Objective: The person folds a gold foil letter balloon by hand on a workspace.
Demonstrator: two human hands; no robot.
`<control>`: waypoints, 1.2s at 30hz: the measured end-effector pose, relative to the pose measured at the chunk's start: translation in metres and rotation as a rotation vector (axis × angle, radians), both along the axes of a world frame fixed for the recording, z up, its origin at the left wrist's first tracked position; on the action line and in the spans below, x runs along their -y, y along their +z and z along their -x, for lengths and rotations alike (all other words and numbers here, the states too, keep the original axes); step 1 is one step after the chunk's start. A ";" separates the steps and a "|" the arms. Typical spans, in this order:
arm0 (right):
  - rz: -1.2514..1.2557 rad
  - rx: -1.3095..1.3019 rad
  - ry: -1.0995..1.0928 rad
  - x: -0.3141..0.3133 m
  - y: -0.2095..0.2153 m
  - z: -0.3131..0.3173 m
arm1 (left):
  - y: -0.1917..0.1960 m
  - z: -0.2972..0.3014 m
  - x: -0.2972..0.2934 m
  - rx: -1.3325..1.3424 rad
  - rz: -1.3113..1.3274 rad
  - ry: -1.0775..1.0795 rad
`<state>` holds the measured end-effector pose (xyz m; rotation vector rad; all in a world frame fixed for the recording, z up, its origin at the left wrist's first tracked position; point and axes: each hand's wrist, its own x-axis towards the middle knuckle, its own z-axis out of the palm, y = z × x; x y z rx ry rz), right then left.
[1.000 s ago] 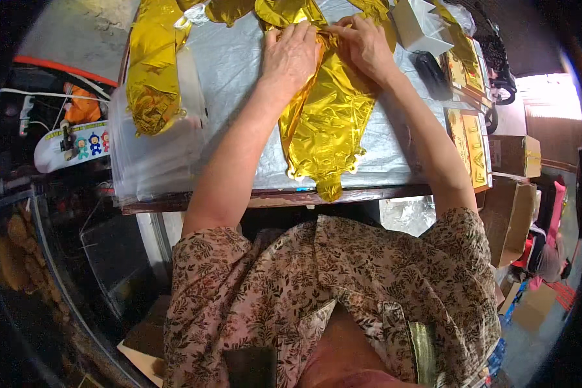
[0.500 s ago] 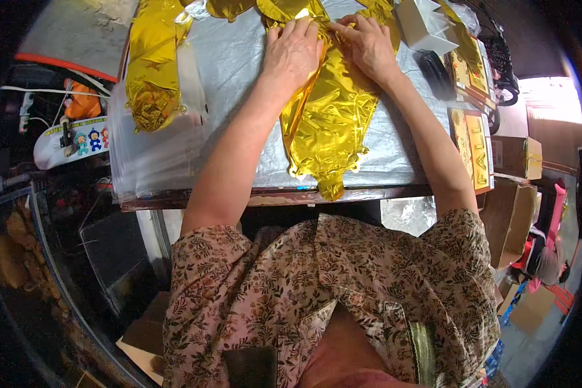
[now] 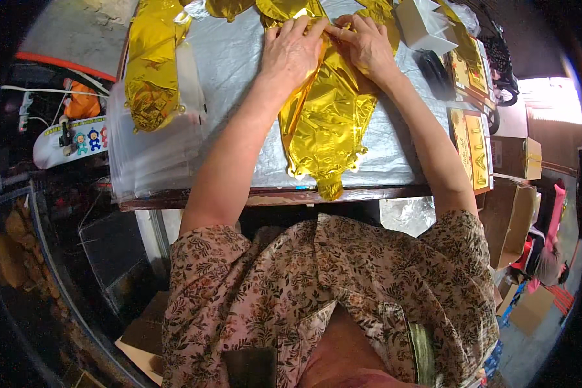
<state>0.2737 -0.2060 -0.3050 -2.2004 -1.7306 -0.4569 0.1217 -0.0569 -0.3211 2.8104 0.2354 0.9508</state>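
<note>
A shiny gold foil balloon (image 3: 333, 123), uninflated and creased, lies on the silver-covered table with its narrow end over the front edge. My left hand (image 3: 294, 53) rests on the upper left part of this balloon, fingers stretched forward and slightly apart. Opposite it, my right hand (image 3: 368, 50) presses on the upper right part, fingers spread and one digit reaching toward the left hand. Both hands touch the foil, their fingertips nearly meeting at the middle. Foil under the palms is hidden.
Another gold foil piece (image 3: 152, 71) lies at the left over clear plastic sheets (image 3: 155, 152). At the right are a white open box (image 3: 427, 26), a black object (image 3: 435, 74) and printed packs (image 3: 470, 149). Cardboard boxes (image 3: 511, 223) stand beyond the table.
My left hand's fingers have shifted slightly right, closer to the right hand. The balloon's lower part has moved a little left and its right side looks narrower.
</note>
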 end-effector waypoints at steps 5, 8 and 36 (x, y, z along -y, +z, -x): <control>0.050 -0.038 0.007 -0.007 0.008 -0.007 | -0.002 -0.001 -0.001 -0.039 0.012 0.015; -0.432 -0.351 0.416 -0.017 0.024 -0.014 | -0.002 0.001 -0.001 -0.066 -0.002 0.028; 0.053 -0.143 -0.871 0.043 0.014 0.014 | -0.002 -0.004 -0.001 -0.120 0.075 0.040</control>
